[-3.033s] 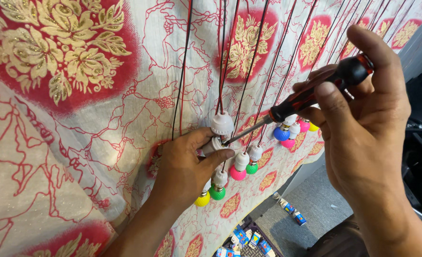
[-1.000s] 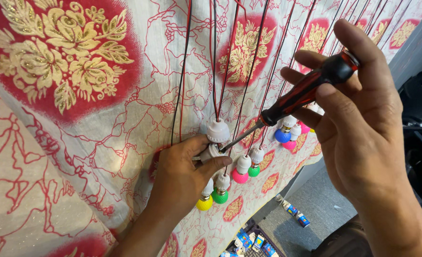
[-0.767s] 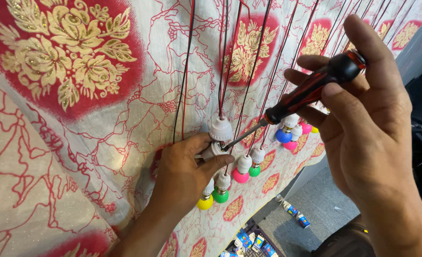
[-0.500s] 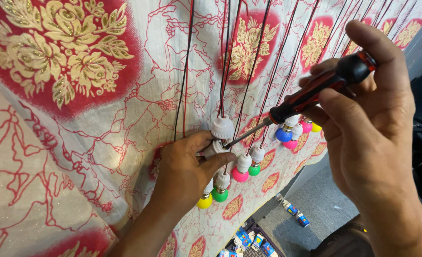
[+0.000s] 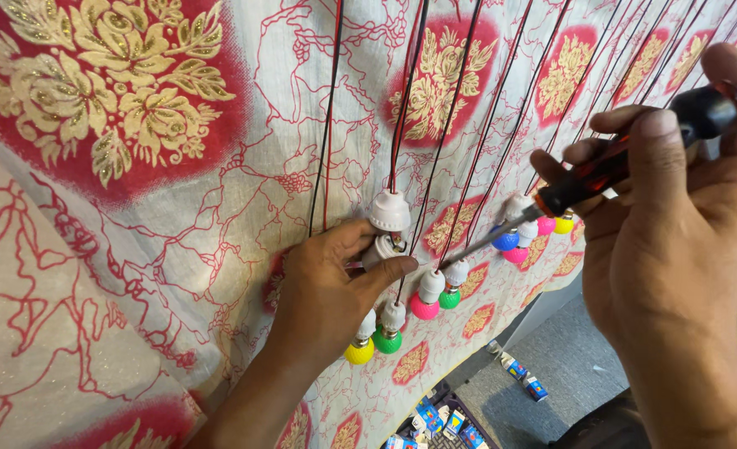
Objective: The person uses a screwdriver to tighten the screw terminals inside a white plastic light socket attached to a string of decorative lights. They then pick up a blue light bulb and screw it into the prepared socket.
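I see the red-and-gold floral cloth (image 5: 136,166) backing everything, wires hanging down it. My right hand (image 5: 676,241) is wrapped tight around a screwdriver (image 5: 601,166), its tip angled left toward the white lamp holder (image 5: 388,226). My left hand (image 5: 335,291) pinches that holder steady against the cloth, coloured bulbs (image 5: 402,324) dangling just below.

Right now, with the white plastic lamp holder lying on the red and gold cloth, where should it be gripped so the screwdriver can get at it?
Grip the white plastic lamp holder by its lower body, coming from below, as the left hand does with thumb and fingers. The wires enter its cap on top, and the red-and-black-handled screwdriver in the right hand reaches in from the right, so that side probably wants leaving open.
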